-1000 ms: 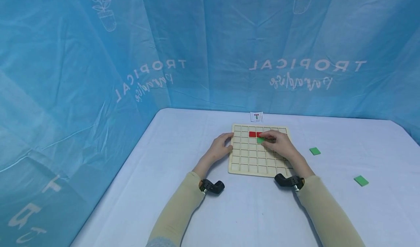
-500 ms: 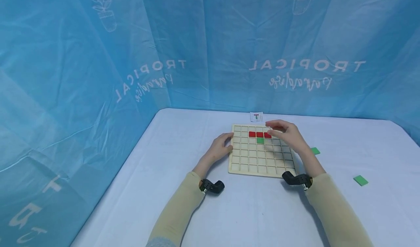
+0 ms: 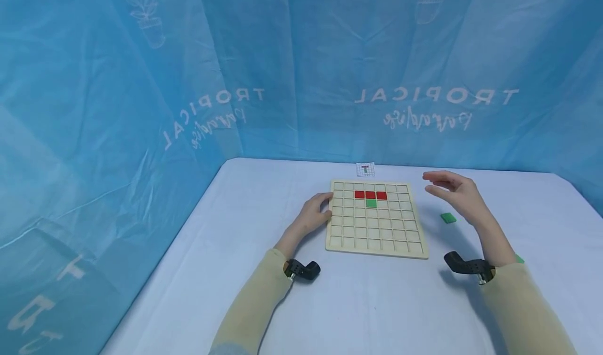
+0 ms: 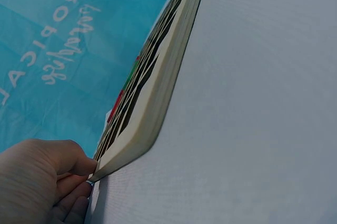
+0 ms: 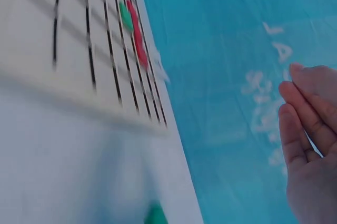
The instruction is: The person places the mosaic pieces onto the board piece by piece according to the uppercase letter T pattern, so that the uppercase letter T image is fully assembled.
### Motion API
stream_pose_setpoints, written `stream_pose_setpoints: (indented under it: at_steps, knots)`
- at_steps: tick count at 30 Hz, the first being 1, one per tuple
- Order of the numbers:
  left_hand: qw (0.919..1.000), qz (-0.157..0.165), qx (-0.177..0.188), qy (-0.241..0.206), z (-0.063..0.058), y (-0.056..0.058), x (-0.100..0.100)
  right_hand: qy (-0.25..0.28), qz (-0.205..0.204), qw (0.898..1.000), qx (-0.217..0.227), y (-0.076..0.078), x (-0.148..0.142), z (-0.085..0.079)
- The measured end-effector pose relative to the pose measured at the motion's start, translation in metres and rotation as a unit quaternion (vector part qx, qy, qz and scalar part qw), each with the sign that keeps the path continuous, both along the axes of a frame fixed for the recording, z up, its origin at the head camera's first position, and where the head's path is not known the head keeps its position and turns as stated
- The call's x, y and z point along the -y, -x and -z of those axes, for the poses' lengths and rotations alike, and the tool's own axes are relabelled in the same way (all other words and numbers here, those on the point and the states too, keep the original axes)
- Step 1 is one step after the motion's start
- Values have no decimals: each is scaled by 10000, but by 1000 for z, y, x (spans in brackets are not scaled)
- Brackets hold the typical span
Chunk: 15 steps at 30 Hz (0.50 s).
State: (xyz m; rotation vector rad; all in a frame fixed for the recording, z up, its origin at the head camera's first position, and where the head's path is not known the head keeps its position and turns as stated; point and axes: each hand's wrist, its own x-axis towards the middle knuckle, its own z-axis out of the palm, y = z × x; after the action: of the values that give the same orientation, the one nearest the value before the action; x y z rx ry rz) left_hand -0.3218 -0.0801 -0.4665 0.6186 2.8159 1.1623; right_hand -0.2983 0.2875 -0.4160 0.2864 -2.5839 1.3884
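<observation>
Right hand (image 3: 454, 192) has come off the grid board (image 3: 376, 240) since a second ago, when it lay over the red tiles; it now hovers clear of the board's right edge, above the surface (image 3: 367, 302), fingers loosely extended, holding nothing. Right wrist view confirms straight, empty fingers (image 5: 305, 129).

Left hand (image 3: 314, 216) unchanged in place: thumb and fingers curled round the board's left edge, gripping it. Left wrist view shows the fingers (image 4: 50, 174) clamped at the near corner of the board (image 4: 158, 97).

On the board: three red tiles (image 3: 370, 195) in a row, one green tile (image 3: 371, 203) seated just below the middle red one, touching it.

Key relation: a loose green tile (image 3: 448, 218) lies flat on the surface to the right of the board, just below and slightly toward the person from the right hand's palm. The tile's long axis runs roughly left to right, slightly skewed. Right hand is far nearer to it than the left, which sits across the whole board. A second green tile (image 3: 519, 259) shows only as a sliver behind the right wrist.

Small pattern card (image 3: 366, 169) stands beyond the board's far edge.
</observation>
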Motion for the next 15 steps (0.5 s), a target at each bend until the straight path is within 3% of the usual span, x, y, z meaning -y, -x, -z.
stream_pose_setpoints:
  at_steps: [2,6,15]
  knots:
    - [10000,-3,-7,9,1,0,0,-142,144,9998,62,-19,-6,-14]
    - [10000,-1,-15,7,1,0,0,-398,344,9986,-72,-43,-31,-21]
    - [10000,-7,33,-54,1,0,0,-486,808,9955,50,-77,-85,-11]
